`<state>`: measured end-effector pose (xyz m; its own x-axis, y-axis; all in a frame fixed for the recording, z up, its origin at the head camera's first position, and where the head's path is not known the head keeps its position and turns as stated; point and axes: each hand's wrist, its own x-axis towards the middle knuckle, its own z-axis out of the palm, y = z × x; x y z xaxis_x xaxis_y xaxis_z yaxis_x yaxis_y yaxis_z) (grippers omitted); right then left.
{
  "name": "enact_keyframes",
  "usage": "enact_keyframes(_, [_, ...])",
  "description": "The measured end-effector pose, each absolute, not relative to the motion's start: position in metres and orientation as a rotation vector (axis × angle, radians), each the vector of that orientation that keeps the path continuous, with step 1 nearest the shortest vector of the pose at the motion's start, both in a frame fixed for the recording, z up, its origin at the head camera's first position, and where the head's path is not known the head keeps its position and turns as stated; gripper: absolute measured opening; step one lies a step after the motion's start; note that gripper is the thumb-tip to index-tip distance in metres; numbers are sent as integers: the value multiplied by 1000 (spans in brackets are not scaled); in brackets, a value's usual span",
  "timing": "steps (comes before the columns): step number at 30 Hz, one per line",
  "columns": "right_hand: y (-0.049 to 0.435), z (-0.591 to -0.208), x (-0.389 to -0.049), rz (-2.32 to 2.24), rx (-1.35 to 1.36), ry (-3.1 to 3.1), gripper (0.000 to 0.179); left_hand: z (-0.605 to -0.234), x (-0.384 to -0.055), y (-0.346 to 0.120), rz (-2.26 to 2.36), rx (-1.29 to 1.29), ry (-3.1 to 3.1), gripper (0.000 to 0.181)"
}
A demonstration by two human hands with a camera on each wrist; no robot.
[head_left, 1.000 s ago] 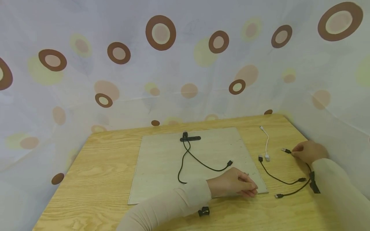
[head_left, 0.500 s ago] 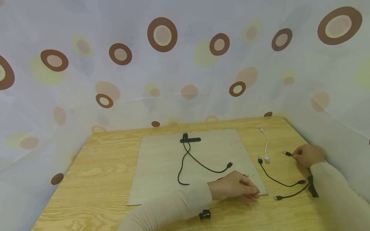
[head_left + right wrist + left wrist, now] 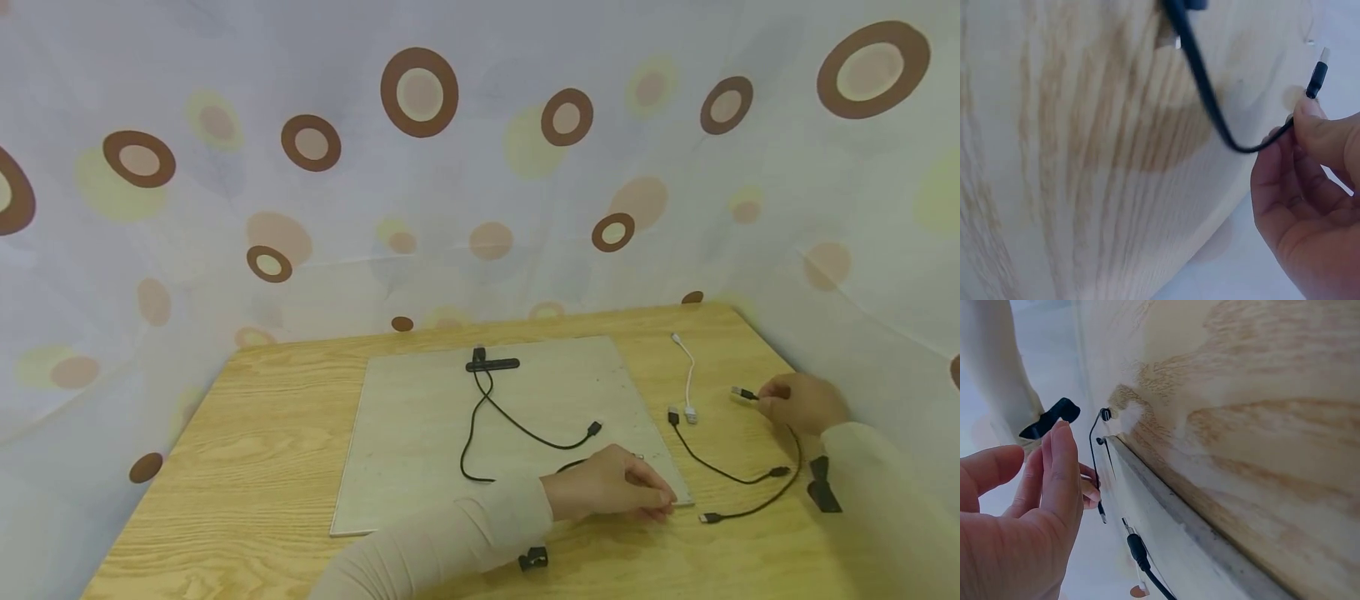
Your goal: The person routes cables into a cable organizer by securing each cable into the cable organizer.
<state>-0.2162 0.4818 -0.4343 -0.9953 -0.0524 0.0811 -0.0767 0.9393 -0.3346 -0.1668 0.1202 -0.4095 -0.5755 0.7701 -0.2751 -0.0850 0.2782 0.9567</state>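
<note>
My right hand point(image 3: 806, 404) pinches a black USB cable point(image 3: 1204, 94) just behind its plug point(image 3: 1319, 74), at the right side of the wooden table. From there the cable curves down and left to its other plug point(image 3: 711, 517) near the table front. My left hand point(image 3: 618, 483) is over the front right corner of the pale board point(image 3: 420, 417), fingers loosely bent; the left wrist view shows nothing between them. Partly behind that hand, a black cable plug point(image 3: 1138, 550) lies on the board.
Another black cable point(image 3: 712, 462) and a short white cable point(image 3: 692, 375) lie right of the board. A crossed black cable point(image 3: 472, 433) runs from a black strip point(image 3: 502, 364) on the board. Small black pieces point(image 3: 533, 558) point(image 3: 822, 487) are near each sleeve. Patterned cloth surrounds the table.
The free end of the cable in my right hand has slid left and slightly nearer, and its curve has widened. My left hand has shifted slightly right.
</note>
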Motion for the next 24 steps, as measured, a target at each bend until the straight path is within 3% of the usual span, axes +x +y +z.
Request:
enact_keyframes(5, [477,-435,-211,570,140,-2977,17,-410,-168,120,1276,731,1960,13])
enact_keyframes(13, [474,-431,-205,660,149,-2961,17,-409,-172,138,667,1223,2406,13])
enact_keyframes(24, [475,-435,-200,609,147,-2956,12,-422,-158,172,277,1363,2585,11])
